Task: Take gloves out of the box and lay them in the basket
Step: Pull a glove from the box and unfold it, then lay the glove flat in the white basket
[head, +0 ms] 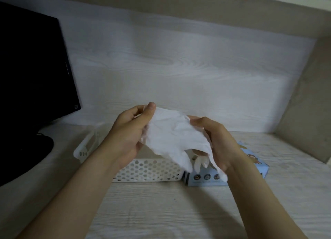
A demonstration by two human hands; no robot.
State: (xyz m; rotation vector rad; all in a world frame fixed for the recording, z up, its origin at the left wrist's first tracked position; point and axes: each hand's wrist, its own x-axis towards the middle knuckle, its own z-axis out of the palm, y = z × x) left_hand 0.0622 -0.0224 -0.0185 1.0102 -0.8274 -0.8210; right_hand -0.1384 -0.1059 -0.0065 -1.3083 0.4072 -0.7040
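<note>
The left hand [128, 136] pinches the upper left edge of a white glove [172, 136] between thumb and curled fingers, holding it up above the pale wooden desk [161, 212]. Well off to that hand's left stands a black monitor [30, 68]. Below the left wrist lies the white perforated basket [148, 170]; the arm hides most of its inside. The glove hangs crumpled between the two hands, its fingers drooping downward. The right hand [220, 145] grips the glove's right edge, thumb on top and fingers curled behind. Under the right hand sits the light blue box [206, 181], just beside the basket's right end, with a second glove [200, 162] poking up from its opening.
</note>
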